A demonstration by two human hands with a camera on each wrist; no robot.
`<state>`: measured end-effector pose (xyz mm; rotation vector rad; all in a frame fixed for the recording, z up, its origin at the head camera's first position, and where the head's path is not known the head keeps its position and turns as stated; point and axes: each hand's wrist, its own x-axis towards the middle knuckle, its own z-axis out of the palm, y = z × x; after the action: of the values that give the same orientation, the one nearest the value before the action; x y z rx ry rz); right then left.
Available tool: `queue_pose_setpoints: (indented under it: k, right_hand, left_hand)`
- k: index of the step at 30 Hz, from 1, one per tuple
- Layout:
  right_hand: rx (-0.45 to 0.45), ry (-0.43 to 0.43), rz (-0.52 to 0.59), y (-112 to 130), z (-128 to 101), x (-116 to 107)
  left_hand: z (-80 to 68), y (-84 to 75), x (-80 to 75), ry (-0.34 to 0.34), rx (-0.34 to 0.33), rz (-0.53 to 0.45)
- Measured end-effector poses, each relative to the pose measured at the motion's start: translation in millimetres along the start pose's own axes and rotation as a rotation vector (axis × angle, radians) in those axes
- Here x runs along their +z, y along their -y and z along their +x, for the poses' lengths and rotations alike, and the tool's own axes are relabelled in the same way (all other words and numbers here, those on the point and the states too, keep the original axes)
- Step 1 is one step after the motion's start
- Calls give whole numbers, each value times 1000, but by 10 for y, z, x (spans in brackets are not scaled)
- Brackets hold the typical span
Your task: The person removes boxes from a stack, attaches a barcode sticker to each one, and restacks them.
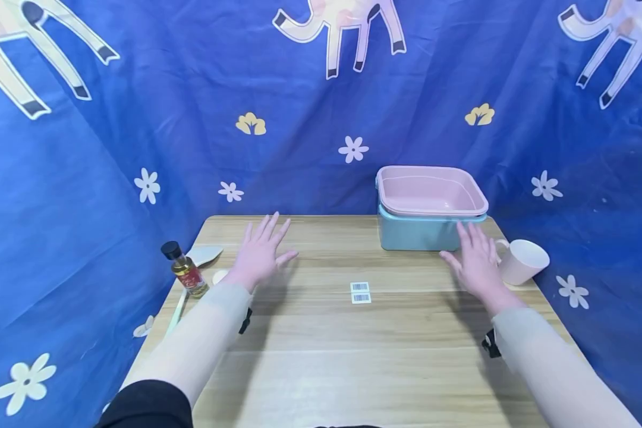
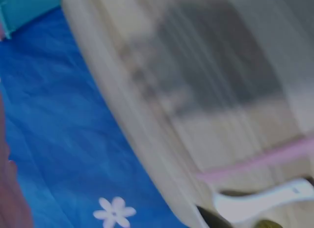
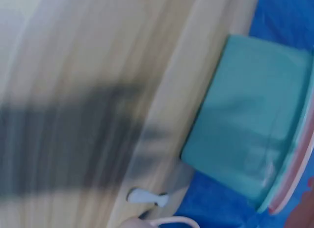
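My left hand (image 1: pixel 259 252) hovers over the left part of the table with its fingers spread, holding nothing. Nearest to it are a small bottle (image 1: pixel 190 277) of yellow liquid with a black cap and a spatula (image 1: pixel 204 255) with a pale blade. In the left wrist view a white spoon (image 2: pixel 265 201) lies beside a pink strip (image 2: pixel 260 161). My right hand (image 1: pixel 478 264), fingers extended and empty, is in front of a blue-green basin (image 1: pixel 419 233). A pink basin (image 1: pixel 428 193) is nested in its top. Right of that hand, a white mug (image 1: pixel 523 261) stands close by.
The wooden table (image 1: pixel 321 368) carries two barcode labels (image 1: pixel 361 292) near its middle. A blue cloth (image 1: pixel 310 172) with flowers and animals hangs behind and at both sides. In the right wrist view a small white object (image 3: pixel 146 196) lies near the table's edge.
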<state>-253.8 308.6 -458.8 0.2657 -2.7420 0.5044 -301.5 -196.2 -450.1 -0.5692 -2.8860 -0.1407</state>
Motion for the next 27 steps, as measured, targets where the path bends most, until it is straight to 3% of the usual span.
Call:
queue_pose_setpoints:
  k: [4,9,14,21,27]
  right_hand:
    - [87,-61,49,-104,154,-159]
    - [206,-54,95,-266,438,-327]
    - [327,21,176,-447,702,-475]
    - [467,128,465,-622,860,-556]
    - [613,76,723,-660,912,-525]
  left_hand:
    - [284,-219,-50,-42,10,-27]
    - [668,-586,-90,4,-55,-154]
    - [1055,-956,-98,64,-125,-311]
    - [1461,-1349,-44,68,-286,-685]
    - [1746,-1710,-22,100,-357,-956]
